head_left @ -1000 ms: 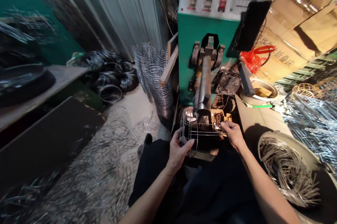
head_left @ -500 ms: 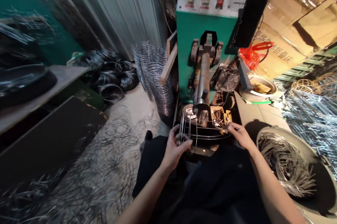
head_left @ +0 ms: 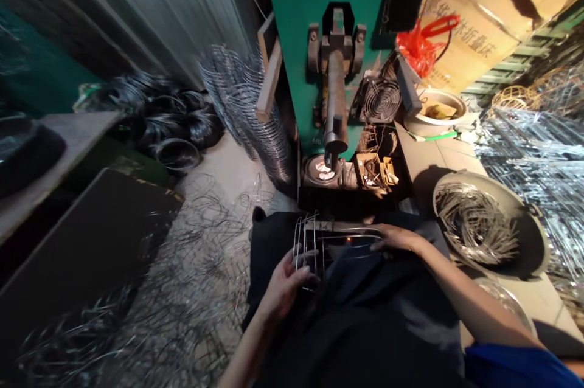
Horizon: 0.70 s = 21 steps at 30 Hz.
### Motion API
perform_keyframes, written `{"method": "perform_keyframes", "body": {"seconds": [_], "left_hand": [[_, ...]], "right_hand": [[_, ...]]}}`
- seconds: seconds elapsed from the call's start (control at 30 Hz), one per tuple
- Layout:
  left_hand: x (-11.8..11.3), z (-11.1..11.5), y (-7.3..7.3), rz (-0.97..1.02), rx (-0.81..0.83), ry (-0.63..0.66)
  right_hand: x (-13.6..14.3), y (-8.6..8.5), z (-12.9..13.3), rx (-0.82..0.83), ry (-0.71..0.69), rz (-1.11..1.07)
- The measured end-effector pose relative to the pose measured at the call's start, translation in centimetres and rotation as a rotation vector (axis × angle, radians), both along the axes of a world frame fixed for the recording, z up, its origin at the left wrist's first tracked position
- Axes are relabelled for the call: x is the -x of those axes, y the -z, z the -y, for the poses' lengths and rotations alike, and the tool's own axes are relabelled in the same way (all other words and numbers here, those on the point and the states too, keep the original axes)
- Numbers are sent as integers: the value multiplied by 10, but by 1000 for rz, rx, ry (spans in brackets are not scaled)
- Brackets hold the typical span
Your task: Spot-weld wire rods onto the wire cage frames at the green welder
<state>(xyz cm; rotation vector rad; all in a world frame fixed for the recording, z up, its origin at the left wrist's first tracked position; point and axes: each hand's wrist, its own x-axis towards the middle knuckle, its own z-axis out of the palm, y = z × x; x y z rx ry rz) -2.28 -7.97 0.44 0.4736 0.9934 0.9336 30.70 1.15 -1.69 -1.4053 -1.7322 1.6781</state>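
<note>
A bent metal wire frame [head_left: 314, 245] lies low over my lap, close to my dark-clothed legs. My left hand [head_left: 288, 278] closes round its upright wires at the left end. At the far end of its long wires, my right hand [head_left: 396, 238] has its fingers bent on the frame; part of that grip is hidden. Beyond the frame stands a green machine [head_left: 292, 72], with a thick metal arm [head_left: 336, 102] pointing toward me. Beneath that arm, a dark tray holds a round dish [head_left: 314, 176] and a small yellow box [head_left: 370, 169] of metal bits.
A tall stack of wire rings [head_left: 255, 114] stands left of the machine. Wire scraps [head_left: 182, 278] litter the floor. On the right are a basin [head_left: 531, 242] with cut wires, a heap of wire pieces [head_left: 524, 157], and a bucket [head_left: 460, 111]. Black wire coils [head_left: 177, 154] lie at left.
Both hands have drawn the wire frame back from the machine's arm, down toward my lap. My view has tilted lower, so the machine's control panel is mostly out of sight.
</note>
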Motion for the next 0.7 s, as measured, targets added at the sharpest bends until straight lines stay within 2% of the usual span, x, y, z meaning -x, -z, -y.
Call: {"method": "perform_keyframes", "body": {"seconds": [0.07, 0.17, 0.33, 0.5, 0.7], "left_hand": [[-3, 9, 4, -13, 25, -8], [-10, 5, 4, -9, 1, -48], [-34, -32, 2, -79, -156, -159], [-55, -63, -3, -107, -263, -202], [-61, -84, -9, -167, -286, -193]], "right_hand": [[-4, 3, -4, 8, -7, 0], [-10, -3, -18, -47, 11, -5], [-6, -25, -46, -165, 163, -104], [7, -31, -66, -364, 370, -170], [7, -36, -89, -377, 390, -167]]}}
